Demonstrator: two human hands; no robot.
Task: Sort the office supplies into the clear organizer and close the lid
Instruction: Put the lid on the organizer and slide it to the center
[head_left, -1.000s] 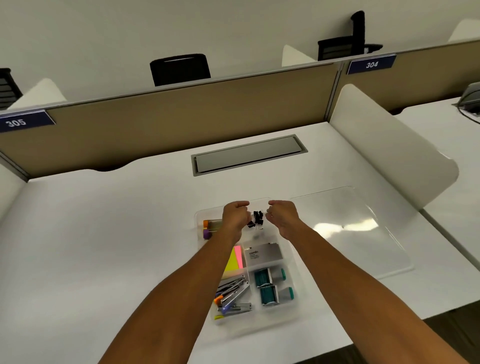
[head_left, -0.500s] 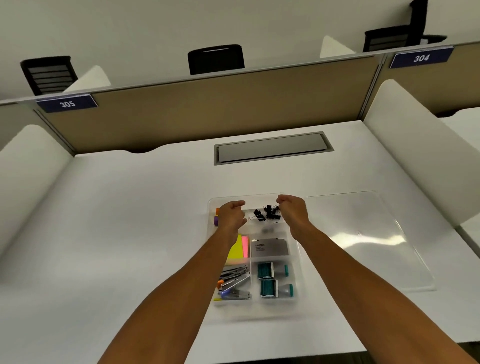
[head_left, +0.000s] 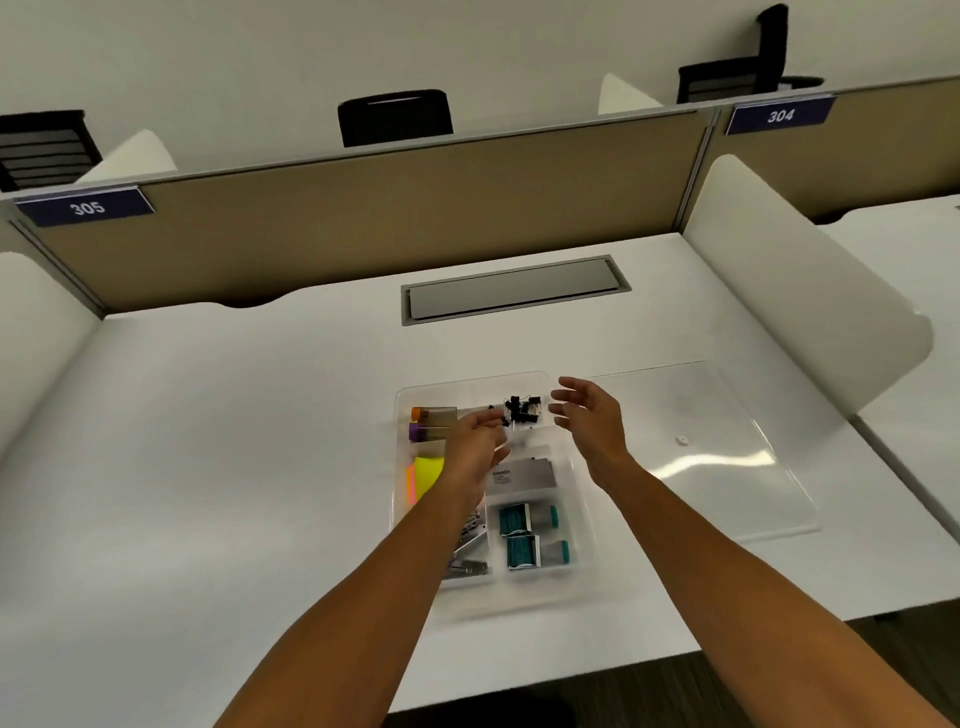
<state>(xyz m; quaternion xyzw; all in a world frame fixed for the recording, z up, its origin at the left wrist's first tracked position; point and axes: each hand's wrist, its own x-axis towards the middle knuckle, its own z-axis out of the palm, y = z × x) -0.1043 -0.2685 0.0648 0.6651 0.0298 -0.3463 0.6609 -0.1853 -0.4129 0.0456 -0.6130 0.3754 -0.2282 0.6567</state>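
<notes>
The clear organizer lies on the white desk, lid off. Black binder clips sit in its far right compartment. My left hand hovers just left of the clips, fingers loosely curled, holding nothing that I can see. My right hand hovers to their right with fingers spread and empty. Orange and purple capped tubes lie far left, yellow and pink sticky notes below them, a grey box, two teal tape dispensers, and staplers partly under my left forearm. The clear lid lies flat to the right.
A grey cable hatch is set into the desk behind the organizer. A tan partition closes the back, white side dividers stand right and left. The desk's front edge runs just below the organizer.
Both hands have opened and drawn apart and slightly back from the binder clips, which now lie in the far compartment. The camera view shifted a little.
</notes>
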